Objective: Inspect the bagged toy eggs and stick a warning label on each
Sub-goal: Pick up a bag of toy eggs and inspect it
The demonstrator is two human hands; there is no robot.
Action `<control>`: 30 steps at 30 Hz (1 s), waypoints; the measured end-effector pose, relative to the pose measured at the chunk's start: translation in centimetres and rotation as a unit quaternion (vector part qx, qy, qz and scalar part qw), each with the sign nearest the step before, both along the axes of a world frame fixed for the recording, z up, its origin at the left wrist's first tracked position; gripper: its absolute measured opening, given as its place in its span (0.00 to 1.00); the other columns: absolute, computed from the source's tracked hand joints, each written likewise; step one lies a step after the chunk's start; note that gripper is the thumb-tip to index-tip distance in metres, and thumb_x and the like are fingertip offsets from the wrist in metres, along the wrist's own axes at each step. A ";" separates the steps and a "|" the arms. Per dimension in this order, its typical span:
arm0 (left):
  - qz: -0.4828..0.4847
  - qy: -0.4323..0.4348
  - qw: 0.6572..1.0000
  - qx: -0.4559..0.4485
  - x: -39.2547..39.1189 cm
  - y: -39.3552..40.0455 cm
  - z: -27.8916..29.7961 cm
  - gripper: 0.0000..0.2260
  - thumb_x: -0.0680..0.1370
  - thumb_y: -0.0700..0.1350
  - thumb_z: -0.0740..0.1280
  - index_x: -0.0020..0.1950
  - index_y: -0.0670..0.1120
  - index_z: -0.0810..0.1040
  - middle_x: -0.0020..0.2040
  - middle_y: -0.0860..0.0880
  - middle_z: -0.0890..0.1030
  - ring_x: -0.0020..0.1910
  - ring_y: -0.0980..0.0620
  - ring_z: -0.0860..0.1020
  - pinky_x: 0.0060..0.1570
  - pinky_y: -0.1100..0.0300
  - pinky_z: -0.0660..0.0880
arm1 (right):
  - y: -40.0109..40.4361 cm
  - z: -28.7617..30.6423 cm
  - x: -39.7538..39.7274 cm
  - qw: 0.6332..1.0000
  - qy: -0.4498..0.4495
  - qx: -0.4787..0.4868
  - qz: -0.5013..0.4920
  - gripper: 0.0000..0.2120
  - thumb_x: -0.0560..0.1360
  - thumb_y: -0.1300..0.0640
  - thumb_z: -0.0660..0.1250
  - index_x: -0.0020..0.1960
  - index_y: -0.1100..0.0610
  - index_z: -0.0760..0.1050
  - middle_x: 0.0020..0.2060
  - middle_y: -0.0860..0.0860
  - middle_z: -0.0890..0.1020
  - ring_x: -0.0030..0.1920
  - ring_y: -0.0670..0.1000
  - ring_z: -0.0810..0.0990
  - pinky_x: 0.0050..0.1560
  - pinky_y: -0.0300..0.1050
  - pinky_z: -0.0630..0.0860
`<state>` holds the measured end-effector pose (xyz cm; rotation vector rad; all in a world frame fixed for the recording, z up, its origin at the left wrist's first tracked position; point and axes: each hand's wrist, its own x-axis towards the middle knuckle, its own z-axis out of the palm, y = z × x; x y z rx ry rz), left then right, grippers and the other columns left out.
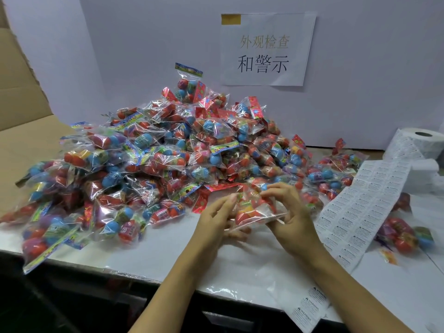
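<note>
A clear bag of toy eggs (254, 210) is held just above the white table, in front of the big pile of bagged eggs (168, 159). My left hand (216, 222) grips the bag's left side, with fingers under it. My right hand (290, 217) holds its right side, and its fingertips pinch at the bag's top. A wide strip of white warning labels (362, 212) runs from a roll (418, 145) at the right down across the table edge.
A few separate bagged eggs (403, 234) lie right of the label strip. Brown cardboard (21, 131) lies at the far left. A paper sign (266, 49) hangs on the white back wall. The table's front edge (144, 277) runs below my forearms.
</note>
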<state>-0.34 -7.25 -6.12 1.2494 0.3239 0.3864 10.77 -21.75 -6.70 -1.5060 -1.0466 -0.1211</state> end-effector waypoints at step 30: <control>0.081 -0.087 0.990 0.080 -0.2 0.8 -0.8 0.09 0.69 0.46 0.78 0.43 0.40 0.86 0.42 0.39 0.85 0.40 0.45 0.83 0.41 0.55 0.81 | 0.5 0.4 -0.6 0.969 0.242 -0.050 0.030 0.11 0.75 0.51 0.71 0.45 0.58 0.86 0.41 0.56 0.87 0.44 0.58 0.86 0.46 0.55 0.82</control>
